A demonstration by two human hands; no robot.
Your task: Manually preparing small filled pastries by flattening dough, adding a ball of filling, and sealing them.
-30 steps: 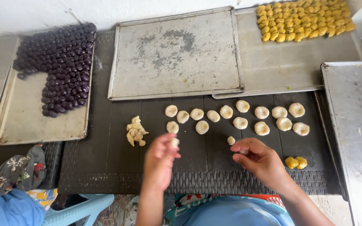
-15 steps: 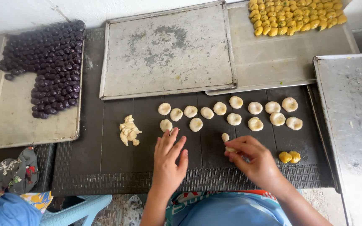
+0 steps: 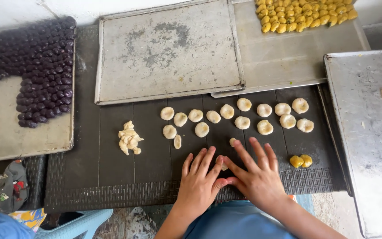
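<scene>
Dark woven matting covers the surface (image 3: 111,186) where both my hands lie flat, palms down, fingers spread, thumbs touching. My left hand (image 3: 200,181) and right hand (image 3: 257,177) press side by side near the front edge; neither grip is closed on anything, both fully open against the mat. Between the two hands a small pale dough piece (image 3: 223,166) shows just under the fingers, partly covered, and I cannot tell whether it is pinned or merely lying there. A second small dough bit (image 3: 232,141) sits just beyond my right index fingertip.

Farther out, flattened dough rounds (image 3: 242,122) run in two loose rows across the mat, well apart from the hands. A heap of torn dough scraps (image 3: 129,138) lies to the left of them, and two yellow filling balls (image 3: 301,161) rest together just right of my right hand.

Beyond the rows, a bare metal baking tray (image 3: 169,48) overlaps a second tray (image 3: 288,57) carrying more yellow balls (image 3: 306,15) at its far end. A left-hand tray (image 3: 5,128) holds packed dark purple balls (image 3: 40,62). On the right, another metal tray (image 3: 368,141) carries a few dough scraps near its edge. Patterned cloth (image 3: 3,190) and a pale blue plastic stool (image 3: 76,223) show at lower left.
</scene>
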